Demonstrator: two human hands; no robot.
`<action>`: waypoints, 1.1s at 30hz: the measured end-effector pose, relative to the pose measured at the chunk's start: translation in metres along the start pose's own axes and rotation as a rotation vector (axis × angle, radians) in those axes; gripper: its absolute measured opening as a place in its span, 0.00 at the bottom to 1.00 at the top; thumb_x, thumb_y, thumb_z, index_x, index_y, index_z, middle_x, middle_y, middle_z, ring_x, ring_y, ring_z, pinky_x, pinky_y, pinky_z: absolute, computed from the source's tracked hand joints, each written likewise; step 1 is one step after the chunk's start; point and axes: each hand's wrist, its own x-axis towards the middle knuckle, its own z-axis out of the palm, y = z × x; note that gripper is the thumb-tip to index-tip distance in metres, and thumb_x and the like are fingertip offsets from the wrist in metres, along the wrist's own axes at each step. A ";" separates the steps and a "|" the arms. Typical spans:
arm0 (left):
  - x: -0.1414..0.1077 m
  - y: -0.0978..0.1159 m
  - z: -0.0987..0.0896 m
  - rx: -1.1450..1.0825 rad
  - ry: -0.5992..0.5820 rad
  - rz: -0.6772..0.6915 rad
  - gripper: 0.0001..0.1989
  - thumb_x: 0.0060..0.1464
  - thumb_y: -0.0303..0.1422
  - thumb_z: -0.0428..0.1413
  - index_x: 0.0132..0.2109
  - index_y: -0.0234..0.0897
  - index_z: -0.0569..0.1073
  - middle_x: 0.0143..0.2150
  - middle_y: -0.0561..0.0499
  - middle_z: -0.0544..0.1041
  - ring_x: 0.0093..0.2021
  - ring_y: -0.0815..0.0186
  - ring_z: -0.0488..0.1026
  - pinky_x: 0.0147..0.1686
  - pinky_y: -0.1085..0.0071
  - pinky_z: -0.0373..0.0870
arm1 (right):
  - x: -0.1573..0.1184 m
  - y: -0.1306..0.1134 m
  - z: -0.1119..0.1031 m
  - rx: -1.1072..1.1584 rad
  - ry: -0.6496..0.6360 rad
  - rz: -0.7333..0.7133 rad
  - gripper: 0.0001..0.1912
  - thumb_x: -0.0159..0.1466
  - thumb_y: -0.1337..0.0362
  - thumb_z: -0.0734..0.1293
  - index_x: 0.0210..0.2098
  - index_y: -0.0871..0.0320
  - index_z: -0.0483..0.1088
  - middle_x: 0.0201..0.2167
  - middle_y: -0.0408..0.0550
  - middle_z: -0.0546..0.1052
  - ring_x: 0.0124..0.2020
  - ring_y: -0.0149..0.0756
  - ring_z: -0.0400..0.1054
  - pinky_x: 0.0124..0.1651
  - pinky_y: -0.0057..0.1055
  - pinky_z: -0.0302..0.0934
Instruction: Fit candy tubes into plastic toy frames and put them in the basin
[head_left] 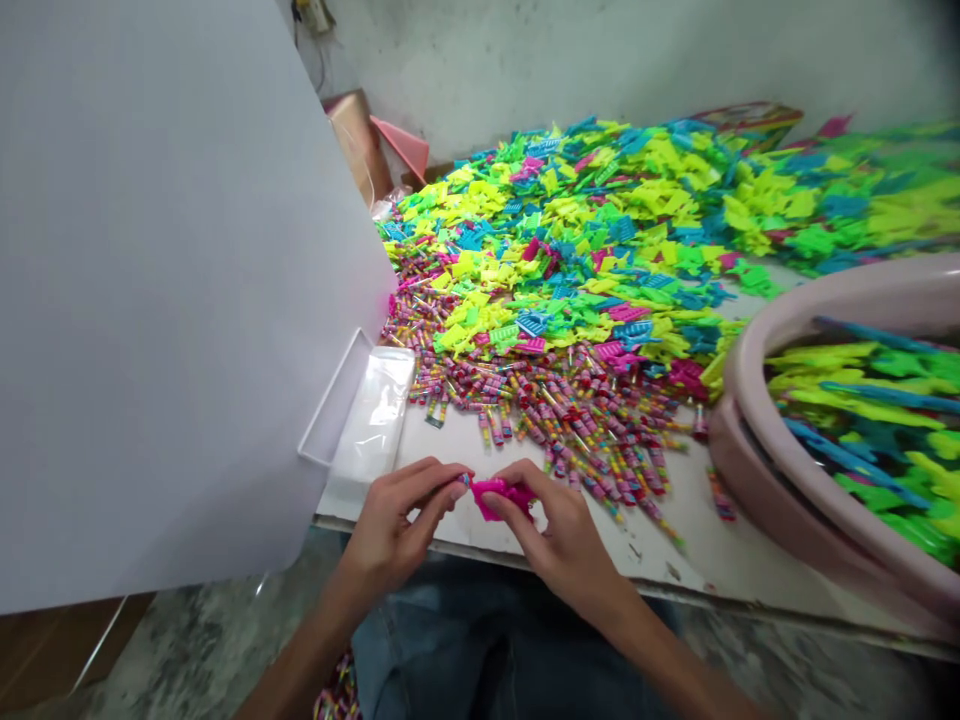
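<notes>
My left hand (397, 520) pinches a small striped item (465, 481) between thumb and fingers, its end meeting a bright pink plastic piece (501, 498). My right hand (562, 540) holds that pink piece with its fingertips. Both hands sit over the white table's front edge (600, 565). Just beyond them lies a spread of small striped candy tubes (577, 420), the nearest almost at my right fingers. Farther back, a large heap of neon plastic toy pieces (585, 220) in yellow, green, blue and pink covers the table.
A pale pink plastic tub (757, 420) full of neon pieces stands at the right end of the table. A large white board (150, 280) blocks the left side, with a clear plastic sleeve (367, 410) at its edge. A wall rises behind. My jeans show below the table.
</notes>
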 end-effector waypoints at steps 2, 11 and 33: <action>-0.003 -0.002 0.002 0.073 0.017 0.085 0.11 0.64 0.32 0.52 0.49 0.38 0.77 0.33 0.51 0.73 0.28 0.73 0.69 0.28 0.78 0.65 | 0.001 0.002 0.002 0.133 -0.056 0.107 0.11 0.67 0.57 0.65 0.33 0.58 0.68 0.26 0.43 0.73 0.27 0.31 0.67 0.32 0.28 0.58; -0.004 -0.017 -0.003 0.288 -0.113 0.166 0.12 0.66 0.31 0.48 0.51 0.37 0.75 0.34 0.50 0.73 0.32 0.70 0.70 0.32 0.75 0.67 | 0.001 0.013 0.009 0.263 -0.088 0.285 0.16 0.63 0.52 0.69 0.31 0.59 0.68 0.24 0.42 0.71 0.25 0.30 0.64 0.28 0.26 0.56; -0.007 -0.026 0.021 0.952 -0.029 0.390 0.24 0.54 0.54 0.55 0.38 0.35 0.68 0.35 0.46 0.69 0.38 0.57 0.64 0.39 0.61 0.63 | -0.013 0.021 0.025 0.574 0.020 0.578 0.20 0.55 0.47 0.73 0.31 0.58 0.69 0.25 0.41 0.71 0.28 0.33 0.65 0.29 0.25 0.61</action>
